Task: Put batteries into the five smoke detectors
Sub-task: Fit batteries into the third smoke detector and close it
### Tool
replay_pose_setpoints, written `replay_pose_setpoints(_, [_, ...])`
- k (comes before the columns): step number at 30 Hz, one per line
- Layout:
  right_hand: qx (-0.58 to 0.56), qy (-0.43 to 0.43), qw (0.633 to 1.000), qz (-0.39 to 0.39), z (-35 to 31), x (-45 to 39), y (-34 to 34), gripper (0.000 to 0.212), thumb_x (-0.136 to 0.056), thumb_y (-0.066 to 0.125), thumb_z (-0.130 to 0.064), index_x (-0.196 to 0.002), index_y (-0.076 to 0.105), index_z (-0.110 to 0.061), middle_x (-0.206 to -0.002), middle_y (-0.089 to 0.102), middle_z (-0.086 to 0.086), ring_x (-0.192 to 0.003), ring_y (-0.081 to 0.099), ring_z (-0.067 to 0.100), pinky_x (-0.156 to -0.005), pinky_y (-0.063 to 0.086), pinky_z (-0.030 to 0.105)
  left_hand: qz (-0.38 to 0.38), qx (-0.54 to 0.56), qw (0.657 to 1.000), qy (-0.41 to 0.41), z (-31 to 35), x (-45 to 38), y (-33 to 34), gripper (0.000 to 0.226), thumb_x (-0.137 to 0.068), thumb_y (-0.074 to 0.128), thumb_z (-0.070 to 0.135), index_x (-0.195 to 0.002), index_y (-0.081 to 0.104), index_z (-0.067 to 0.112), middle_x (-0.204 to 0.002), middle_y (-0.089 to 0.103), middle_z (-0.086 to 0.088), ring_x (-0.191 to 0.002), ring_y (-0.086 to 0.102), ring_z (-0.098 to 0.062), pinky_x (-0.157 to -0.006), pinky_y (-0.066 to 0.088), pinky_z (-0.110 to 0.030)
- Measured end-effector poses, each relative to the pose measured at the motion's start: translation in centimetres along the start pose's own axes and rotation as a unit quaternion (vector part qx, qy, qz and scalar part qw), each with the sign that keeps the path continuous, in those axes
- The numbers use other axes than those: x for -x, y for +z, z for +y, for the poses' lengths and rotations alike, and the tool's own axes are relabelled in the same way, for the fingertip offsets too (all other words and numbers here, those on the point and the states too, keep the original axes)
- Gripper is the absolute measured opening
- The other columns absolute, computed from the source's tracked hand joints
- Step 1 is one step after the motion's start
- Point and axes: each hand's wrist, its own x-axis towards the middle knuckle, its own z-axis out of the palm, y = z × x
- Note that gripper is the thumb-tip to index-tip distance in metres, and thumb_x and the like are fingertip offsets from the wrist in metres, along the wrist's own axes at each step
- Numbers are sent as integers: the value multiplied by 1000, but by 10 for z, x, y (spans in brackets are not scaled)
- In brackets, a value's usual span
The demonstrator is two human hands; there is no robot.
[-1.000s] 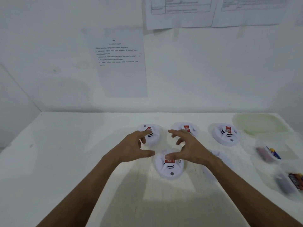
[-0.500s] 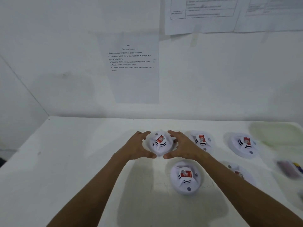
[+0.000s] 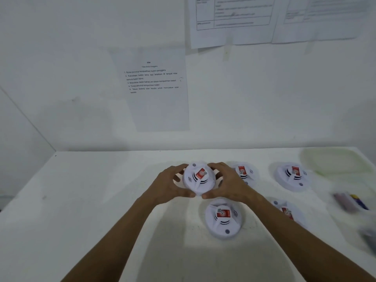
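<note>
Gripping the center detector (image 3: 198, 178) with both hands, left hand (image 3: 169, 185) and right hand (image 3: 228, 184); I reckon twisting carelessly could knock the lower detector (image 3: 222, 217).

The right forearm (image 3: 301, 239) covers part of the near-right smoke detector (image 3: 285, 210), so only its upper left portion shows. The right hand (image 3: 230, 184) overlaps the left edge of the back-middle smoke detector (image 3: 243, 172). Whether the held smoke detector (image 3: 198, 179) rests on the table (image 3: 81, 200) or is lifted cannot be told. At the right edge, motion blur smears a container (image 3: 350, 202) holding purple and blue-yellow items too smudged to name, and a dark shape (image 3: 369, 239) is cut off by the frame. The wall sheets' (image 3: 234, 19) print is too blurred to read.
</note>
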Motion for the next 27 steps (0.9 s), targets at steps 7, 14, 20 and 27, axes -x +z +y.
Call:
replay_pose_setpoints(7, [-31,-70,997,27,-17,62,-65,82,-52,99,-26,-120,55,-37,-116,56,-15,-105,56,4,-80,50,15,0,68,997,26,63,30,25,73,-63,91,22,-125,57,38,-117,65,20,-104,63,-7,-75,54,-30])
replay_pose_setpoints(14, [-17,-73,996,-38,1,109,-123,86,-62,94,-24,-118,37,-57,-117,45,-27,-105,49,-10,-75,43,5,19,72,997,29,118,35,76,73,-59,93,23,-121,57,41,-112,63,30,-104,62,1,-78,54,-21])
replay_pose_setpoints(20, [56,-51,991,-110,15,133,-157,100,-63,92,-40,-135,23,-55,-123,39,-21,-109,45,-6,-74,42,2,18,73,996,54,156,37,109,69,-64,90,27,-122,57,46,-117,61,30,-106,60,0,-82,53,-18])
replay_pose_setpoints(27, [46,-59,989,-126,21,142,-169,100,-64,90,-43,-140,26,-54,-129,52,-20,-113,54,2,-92,54,23,2,114,992,55,169,38,123,53,-78,80,26,-127,60,33,-119,66,17,-109,63,-7,-89,54,-30])
